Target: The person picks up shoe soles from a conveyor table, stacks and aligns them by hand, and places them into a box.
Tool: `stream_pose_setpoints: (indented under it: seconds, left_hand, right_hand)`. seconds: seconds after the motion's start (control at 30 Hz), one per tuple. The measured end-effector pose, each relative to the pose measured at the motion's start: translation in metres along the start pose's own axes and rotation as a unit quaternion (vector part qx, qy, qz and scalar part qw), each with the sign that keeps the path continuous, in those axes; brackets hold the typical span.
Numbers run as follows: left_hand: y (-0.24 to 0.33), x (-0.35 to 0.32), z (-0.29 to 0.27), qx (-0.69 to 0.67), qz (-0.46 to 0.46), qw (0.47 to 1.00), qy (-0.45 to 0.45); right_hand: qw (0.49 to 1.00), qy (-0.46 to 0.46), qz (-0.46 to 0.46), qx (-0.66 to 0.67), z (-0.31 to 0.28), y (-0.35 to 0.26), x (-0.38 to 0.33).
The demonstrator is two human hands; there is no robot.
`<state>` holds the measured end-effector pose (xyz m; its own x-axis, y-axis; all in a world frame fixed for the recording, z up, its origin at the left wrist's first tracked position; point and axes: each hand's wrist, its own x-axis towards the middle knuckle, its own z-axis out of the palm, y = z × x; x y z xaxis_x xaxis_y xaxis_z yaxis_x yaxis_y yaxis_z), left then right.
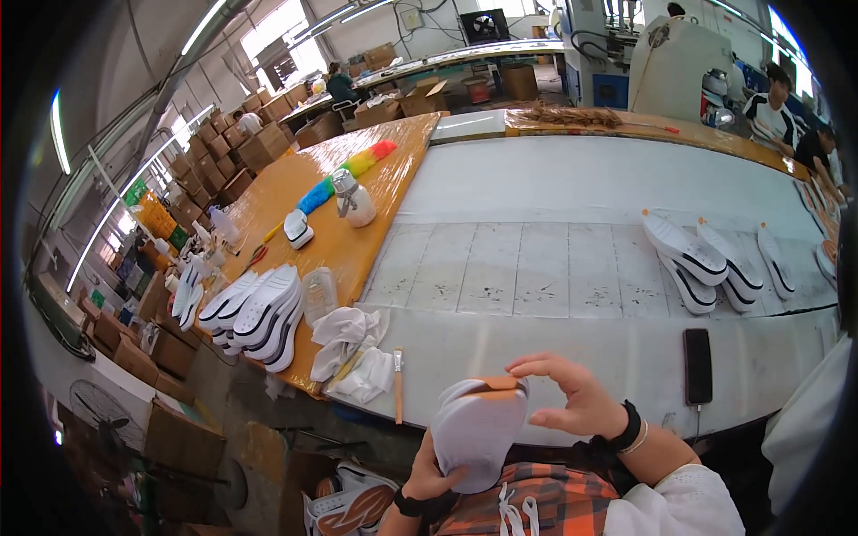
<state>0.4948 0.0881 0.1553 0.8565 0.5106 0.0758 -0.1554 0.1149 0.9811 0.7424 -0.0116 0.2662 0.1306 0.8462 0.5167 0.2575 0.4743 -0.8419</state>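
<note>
A white shoe sole (pixel 476 431) is held up close to my body, below the front edge of the grey worktable (pixel 554 344). My left hand (pixel 432 475) grips its lower end from beneath. My right hand (pixel 572 393) curls over its upper end, fingertips on a small tan piece (pixel 497 385) at the top of the sole. I wear dark bands on both wrists.
A brush (pixel 398 384), white rags (pixel 353 348) and a clear cup (pixel 319 293) lie at the left. White soles are stacked on the orange board (pixel 255 313). More soles (pixel 706 259) lie at the right, a black phone (pixel 697 364) near the edge. Other people work at the far right.
</note>
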Motion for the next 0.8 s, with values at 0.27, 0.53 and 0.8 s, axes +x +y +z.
stream_pose_setpoints:
  seconds: [0.27, 0.53, 0.8]
  left_hand:
    - [0.004, -0.031, 0.008, 0.319, 0.099, 0.935, 0.117]
    - [0.012, -0.055, 0.008, 0.350, 0.075, 0.909, 0.215]
    - [-0.050, -0.144, -0.054, -0.092, 0.033, 0.850, 0.518]
  right_hand:
    - [0.993, 0.051, 0.052, 0.098, 0.017, -0.002, -0.020]
    - [0.994, 0.082, 0.054, 0.043, 0.033, 0.007, -0.035]
    - [0.928, -0.011, 0.314, 0.201, 0.035, 0.050, -0.073]
